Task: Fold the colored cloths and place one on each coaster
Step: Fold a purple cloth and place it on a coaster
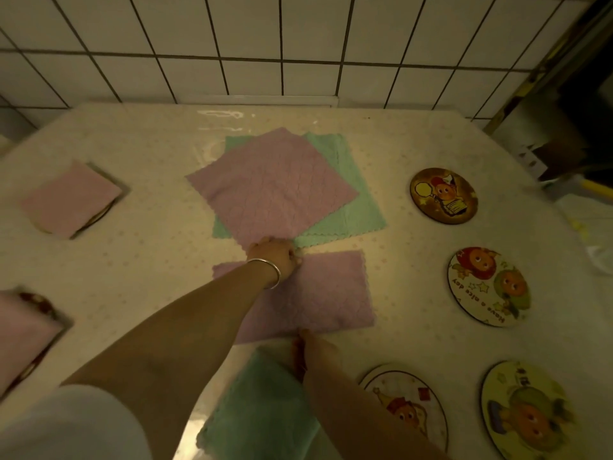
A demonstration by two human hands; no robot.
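A purple cloth (331, 293) lies flat in front of me. My left hand (275, 255), a bangle on its wrist, reaches across it and pinches its far edge with curled fingers. My right hand (313, 351) lies with straight fingers touching the cloth's near edge. Beyond it, another purple cloth (272, 187) is spread over green cloths (351, 207). A green cloth (262, 410) lies close to me, partly under my right arm. Four bare round coasters sit on the right: (444, 195), (487, 287), (404, 403), (527, 413).
On the left, two folded pink cloths (71, 202) (23, 333) sit on coasters whose rims peek out. The table (132, 260) has a pale dotted cover. A tiled wall (298, 44) stands behind it, with dark clutter past the right edge.
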